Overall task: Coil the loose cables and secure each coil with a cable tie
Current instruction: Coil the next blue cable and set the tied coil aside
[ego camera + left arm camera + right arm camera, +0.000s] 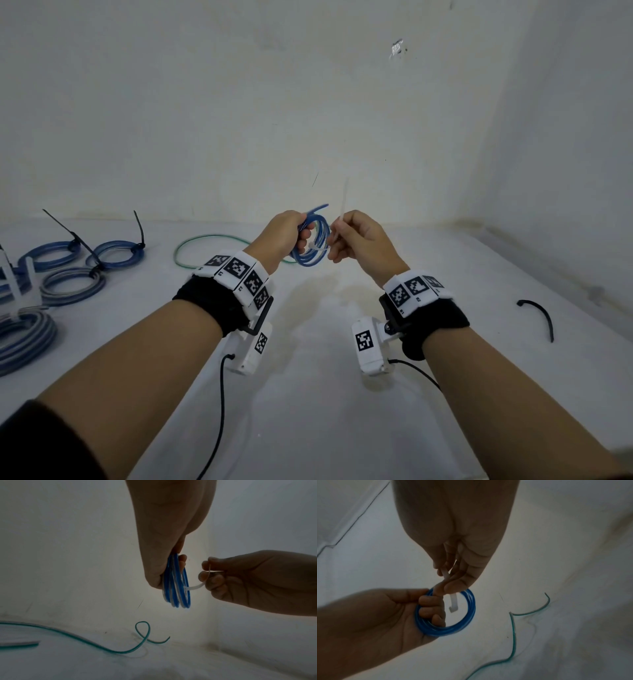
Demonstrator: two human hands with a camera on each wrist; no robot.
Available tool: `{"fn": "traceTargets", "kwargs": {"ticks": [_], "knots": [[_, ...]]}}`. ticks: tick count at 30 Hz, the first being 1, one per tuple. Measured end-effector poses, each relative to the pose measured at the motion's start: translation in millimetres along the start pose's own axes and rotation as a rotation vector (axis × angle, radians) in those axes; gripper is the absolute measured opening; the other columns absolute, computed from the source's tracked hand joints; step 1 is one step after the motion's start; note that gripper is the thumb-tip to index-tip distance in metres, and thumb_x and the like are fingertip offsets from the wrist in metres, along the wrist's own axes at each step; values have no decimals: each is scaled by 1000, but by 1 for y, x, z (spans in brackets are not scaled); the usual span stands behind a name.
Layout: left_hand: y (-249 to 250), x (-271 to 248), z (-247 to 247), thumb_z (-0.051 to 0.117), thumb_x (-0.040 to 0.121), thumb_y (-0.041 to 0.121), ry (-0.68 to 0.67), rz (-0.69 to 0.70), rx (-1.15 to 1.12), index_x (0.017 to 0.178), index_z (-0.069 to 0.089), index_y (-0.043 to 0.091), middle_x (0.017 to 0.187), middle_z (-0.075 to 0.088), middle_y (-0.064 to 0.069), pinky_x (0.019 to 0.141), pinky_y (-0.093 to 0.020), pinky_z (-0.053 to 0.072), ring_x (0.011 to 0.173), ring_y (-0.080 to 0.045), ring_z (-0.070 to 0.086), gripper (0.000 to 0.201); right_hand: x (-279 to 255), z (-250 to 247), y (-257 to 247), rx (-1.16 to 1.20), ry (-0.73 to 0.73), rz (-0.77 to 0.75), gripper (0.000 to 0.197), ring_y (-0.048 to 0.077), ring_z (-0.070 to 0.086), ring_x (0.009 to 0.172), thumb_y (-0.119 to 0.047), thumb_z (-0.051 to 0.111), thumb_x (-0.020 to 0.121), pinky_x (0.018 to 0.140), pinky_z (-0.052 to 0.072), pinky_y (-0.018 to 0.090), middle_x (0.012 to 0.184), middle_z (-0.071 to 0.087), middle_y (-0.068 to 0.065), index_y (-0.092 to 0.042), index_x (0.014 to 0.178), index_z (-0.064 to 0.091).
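My left hand [291, 233] [164, 566] [426, 605] grips a small blue cable coil [313, 246] [176, 588] [469, 608], held up above the white table [325, 394]. A white cable tie [339, 226] [195, 587] [453, 604] sits at the coil, its head end inside the ring in the right wrist view and its tail sticking up. My right hand [356, 236] [216, 574] [448, 577] pinches the tie between thumb and fingers just right of the coil.
A loose green cable [212, 240] [96, 643] [513, 635] lies on the table behind the hands. Several tied blue coils [116, 255] with black ties lie at the left. A black cable tie [541, 313] lies at the right. Walls close the back and right.
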State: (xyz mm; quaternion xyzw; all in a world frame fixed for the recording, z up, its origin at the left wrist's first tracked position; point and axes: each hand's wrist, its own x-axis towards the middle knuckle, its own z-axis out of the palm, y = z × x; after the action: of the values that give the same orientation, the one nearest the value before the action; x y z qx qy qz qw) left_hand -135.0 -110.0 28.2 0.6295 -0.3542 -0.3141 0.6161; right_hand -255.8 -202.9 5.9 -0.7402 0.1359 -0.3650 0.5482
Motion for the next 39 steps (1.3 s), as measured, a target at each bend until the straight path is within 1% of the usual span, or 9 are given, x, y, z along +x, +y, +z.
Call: {"fn": "traceTargets", "kwargs": {"ticks": [6,12,16,19,25,30,33,35,39], "knots": [[2,-2,1,31,96,14,-4,1,50,67,48,10,57,37,-3,51,-26,32,50,-15,31,33,8,12,-7,26,68,-101,18,14,68,67,-7,42,99,69,57,26,79,55,11,-8,83,49],[5,1,-7,32,98,14,-13,-8,164,70,44,10,59,37,-5,49,-25,32,49,-16,31,31,6,21,-10,64,9,-125,16,25,67,79,-5,41,99,82,56,37,87,58,9,-6,87,51],[6,1,-8,34,97,12,-8,19,168,67,41,11,60,36,-6,49,-24,31,49,-16,31,31,4,26,-11,148,4,-92,19,21,68,76,-14,41,100,73,55,27,87,61,19,-5,88,52],[2,2,-6,36,99,17,-1,93,200,70,43,13,63,41,-2,54,-26,30,53,-14,34,30,5,28,-11,134,97,-81,28,16,64,62,-21,42,100,63,53,25,81,60,12,-6,81,55],[-11,6,-8,39,97,17,78,211,274,75,48,18,69,52,2,57,-25,32,58,-12,39,24,8,26,-18,147,214,-115,11,10,46,44,-4,50,95,46,37,21,68,59,6,-8,102,58],[-8,4,-6,41,97,17,123,331,251,84,51,14,68,54,4,54,-16,34,54,-3,42,17,7,30,-19,183,224,-17,24,11,35,42,-18,48,98,45,27,22,60,51,4,-8,79,60],[-7,6,-9,43,97,16,152,372,238,91,52,9,66,54,4,48,-7,33,45,5,43,14,6,33,-17,185,219,34,17,10,35,42,-16,54,95,45,29,19,60,52,2,-10,82,64],[-8,7,-10,43,96,16,157,385,252,90,53,9,66,54,3,47,-7,32,44,5,41,14,5,33,-17,189,220,58,9,7,38,41,-13,57,92,45,32,18,61,53,3,-13,86,62],[-10,8,-13,44,96,17,172,383,232,89,54,9,64,54,3,57,-16,36,56,-5,43,15,5,34,-15,207,233,88,24,10,34,41,-7,57,90,44,28,21,59,55,7,-11,67,51]]}}
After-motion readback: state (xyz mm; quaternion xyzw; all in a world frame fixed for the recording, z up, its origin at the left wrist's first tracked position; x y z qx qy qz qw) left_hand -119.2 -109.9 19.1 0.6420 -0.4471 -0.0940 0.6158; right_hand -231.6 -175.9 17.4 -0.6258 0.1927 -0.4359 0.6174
